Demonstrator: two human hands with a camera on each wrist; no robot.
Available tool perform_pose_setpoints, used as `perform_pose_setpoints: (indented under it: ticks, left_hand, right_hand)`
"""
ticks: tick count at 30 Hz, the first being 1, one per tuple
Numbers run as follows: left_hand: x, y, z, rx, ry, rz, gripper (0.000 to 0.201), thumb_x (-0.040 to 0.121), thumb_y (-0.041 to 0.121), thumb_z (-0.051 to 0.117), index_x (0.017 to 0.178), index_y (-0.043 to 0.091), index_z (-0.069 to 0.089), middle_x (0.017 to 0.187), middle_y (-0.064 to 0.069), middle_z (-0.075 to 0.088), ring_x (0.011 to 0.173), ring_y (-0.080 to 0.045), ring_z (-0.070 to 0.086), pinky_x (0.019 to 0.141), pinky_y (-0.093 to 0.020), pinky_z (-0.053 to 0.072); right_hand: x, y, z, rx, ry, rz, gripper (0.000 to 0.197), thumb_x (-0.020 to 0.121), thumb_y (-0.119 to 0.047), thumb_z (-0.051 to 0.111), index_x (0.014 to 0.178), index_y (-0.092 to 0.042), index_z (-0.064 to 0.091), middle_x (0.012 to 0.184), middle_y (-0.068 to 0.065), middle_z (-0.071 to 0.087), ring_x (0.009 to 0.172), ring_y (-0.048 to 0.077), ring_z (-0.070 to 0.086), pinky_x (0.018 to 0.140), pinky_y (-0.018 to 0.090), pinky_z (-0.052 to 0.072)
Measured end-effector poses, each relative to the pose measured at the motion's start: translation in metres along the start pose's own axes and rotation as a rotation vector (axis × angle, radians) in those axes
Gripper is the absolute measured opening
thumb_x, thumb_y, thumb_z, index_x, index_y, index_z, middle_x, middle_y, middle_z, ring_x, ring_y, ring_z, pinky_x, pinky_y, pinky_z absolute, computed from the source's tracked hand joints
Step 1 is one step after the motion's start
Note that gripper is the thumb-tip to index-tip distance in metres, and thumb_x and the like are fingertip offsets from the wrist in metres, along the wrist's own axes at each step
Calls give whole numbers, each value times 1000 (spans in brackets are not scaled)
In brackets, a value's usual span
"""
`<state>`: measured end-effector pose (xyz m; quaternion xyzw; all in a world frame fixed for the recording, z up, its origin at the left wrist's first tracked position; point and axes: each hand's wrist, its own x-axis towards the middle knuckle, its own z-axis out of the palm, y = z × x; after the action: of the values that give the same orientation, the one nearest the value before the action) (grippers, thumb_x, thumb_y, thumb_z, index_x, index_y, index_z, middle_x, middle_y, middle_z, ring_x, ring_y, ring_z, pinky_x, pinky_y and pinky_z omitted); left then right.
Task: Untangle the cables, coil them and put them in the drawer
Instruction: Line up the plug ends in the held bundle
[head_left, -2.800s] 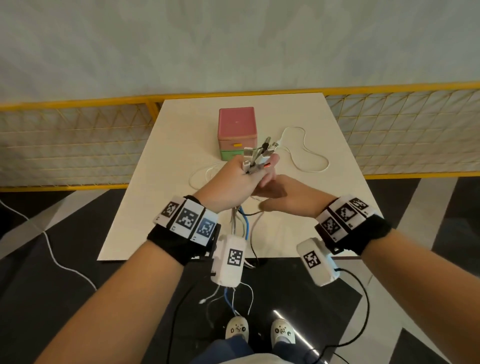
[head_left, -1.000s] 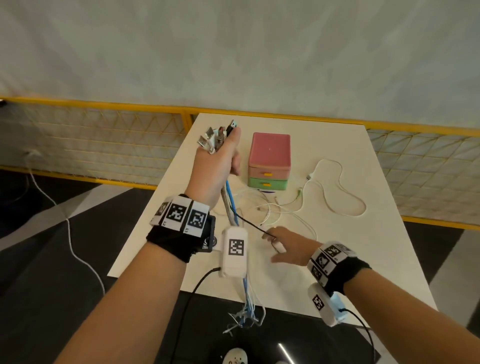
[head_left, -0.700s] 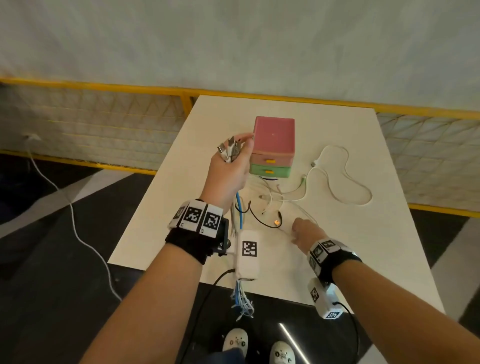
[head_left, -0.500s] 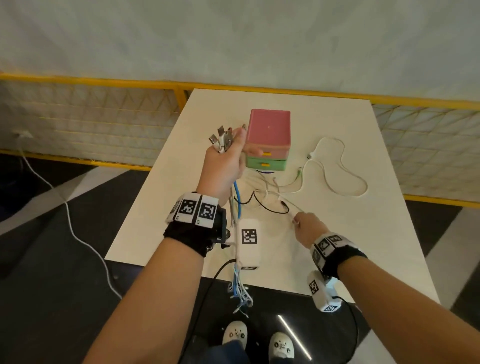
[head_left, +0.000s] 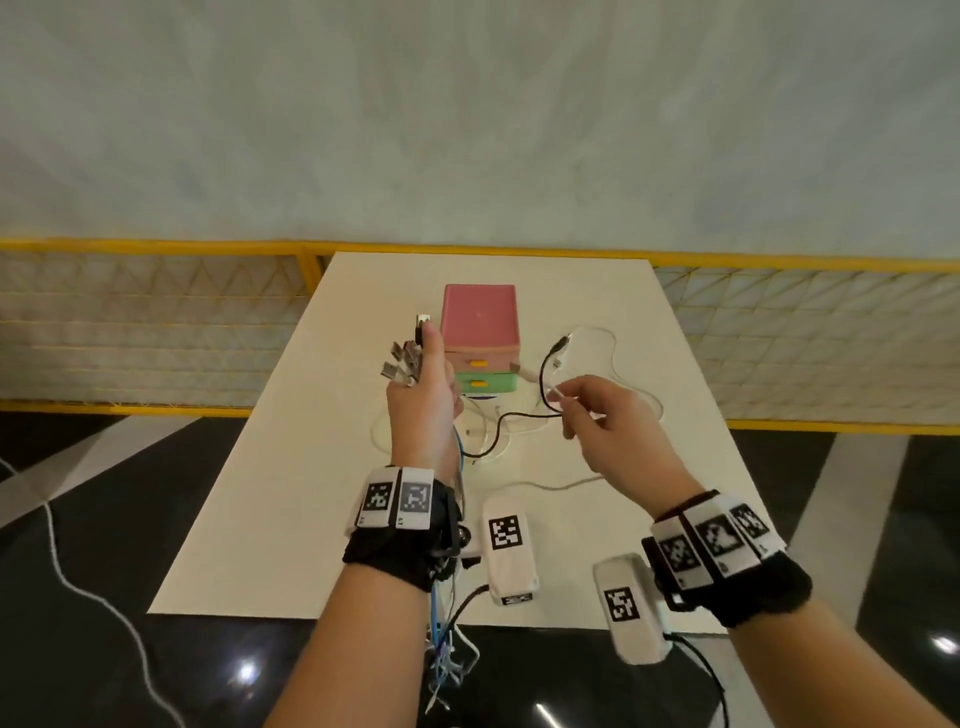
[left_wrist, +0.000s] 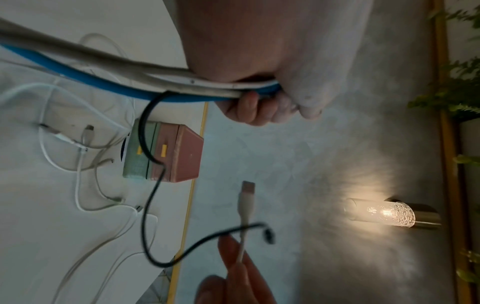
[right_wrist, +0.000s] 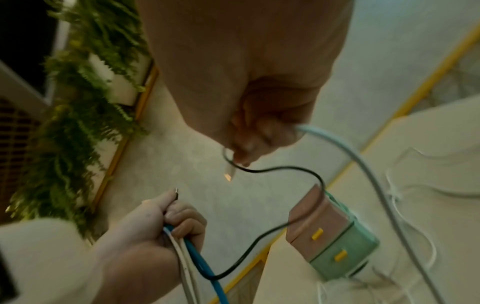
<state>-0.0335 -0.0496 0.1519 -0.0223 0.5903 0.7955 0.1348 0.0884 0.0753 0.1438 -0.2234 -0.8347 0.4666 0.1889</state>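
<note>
My left hand (head_left: 423, 402) grips a bundle of white and blue cables (right_wrist: 193, 265); my right hand (head_left: 605, 423) pinches a thin white cable (left_wrist: 242, 224) above the tabletop (head_left: 291, 499).

The right hand (head_left: 613, 426) has lifted off the table, pinching a white cable (left_wrist: 244, 218).

Indoor lounge/lobby-type spot: wall lamp (left_wrist: 384, 212), fern planters (right_wrist: 85, 115), glossy floor (head_left: 104, 649) w/ yellow railing (head_left: 156, 245).

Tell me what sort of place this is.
Probably an indoor lounge or café-style room, not a workshop: a small white table by a yellow-framed mesh railing, a glowing glass wall lamp and hanging ferns.
</note>
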Motion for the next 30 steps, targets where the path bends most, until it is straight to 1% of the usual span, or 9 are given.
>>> perform_pose_setpoints:
  ticks: [5, 8, 10, 12, 15, 19, 21, 24, 30]
  left_hand:
    - [-1, -2, 5, -39, 114, 53, 44, 91, 47, 62, 80, 4, 60, 53, 2, 55, 43, -14, 51, 45, -28, 39]
    - [-5, -3, 11, -60, 62, 59, 59, 94, 40, 61, 120, -12, 54, 113, -36, 59, 92, -46, 59, 57, -39, 53]
    - [-7, -3, 14, -29, -4, 76, 48, 95, 35, 60, 119, -6, 57, 124, -35, 51, 77, -33, 68, 49, -24, 51]
    - [-7, 0, 14, -1, -19, 119, 28, 96, 35, 60, 104, 8, 63, 122, -33, 55, 51, -7, 61, 49, -16, 44]
    - [2, 6, 4, 55, 35, 167, 34, 96, 37, 59, 107, 6, 66, 106, -31, 64, 69, -23, 61, 67, -41, 53]
    - [15, 7, -8, 37, 67, 174, 39, 95, 37, 59, 113, 3, 64, 63, 1, 56, 57, -18, 47, 51, -25, 45]
    - [10, 6, -4, 41, 16, 144, 36, 95, 38, 60, 106, 3, 65, 64, -9, 60, 50, -28, 44, 48, -31, 50]
    - [-6, 4, 9, 76, -111, 79, 29, 92, 40, 62, 95, 11, 62, 58, 6, 52, 39, -2, 45, 40, -15, 36]
    - [-24, 10, 26, 107, -378, 115, 25, 90, 40, 65, 78, 17, 62, 49, 10, 47, 46, -9, 40, 45, -25, 29]
  right_hand:
    - [-4, -8, -17, -78, 161, 96, 12, 98, -18, 39, 103, -17, 50, 78, 1, 67, 44, 16, 59, 39, 21, 41]
    - [-7, -15, -18, -18, 163, 102, 13, 100, -15, 33, 110, -17, 40, 80, 2, 68, 44, 21, 64, 43, 36, 49]
    - [-6, -13, -17, -135, 161, 78, 18, 99, -13, 32, 115, -19, 37, 78, 2, 69, 47, 24, 65, 48, 40, 53]
    - [0, -8, -21, -391, 118, 95, 34, 96, -12, 32, 128, -23, 36, 76, 4, 69, 55, 27, 66, 60, 42, 56]
    - [9, 2, -38, -612, 42, 216, 70, 88, -2, 35, 147, -32, 14, 74, 8, 65, 59, 24, 62, 60, 38, 55]
    - [18, 10, -50, -713, 99, 314, 97, 82, 6, 54, 148, -18, -14, 77, 7, 67, 55, 19, 58, 48, 28, 43]
    - [20, 7, -45, -491, 152, 235, 71, 88, 3, 48, 145, -17, 10, 84, 1, 67, 59, 20, 65, 54, 35, 52]
    - [13, -12, -27, -127, 149, 40, 16, 100, -15, 33, 114, -16, 39, 81, 1, 64, 52, 22, 65, 54, 43, 55]
    - [-6, -44, 8, -10, -88, -188, 16, 101, -24, 34, 90, -25, 46, 64, 8, 64, 48, 22, 63, 51, 36, 53]
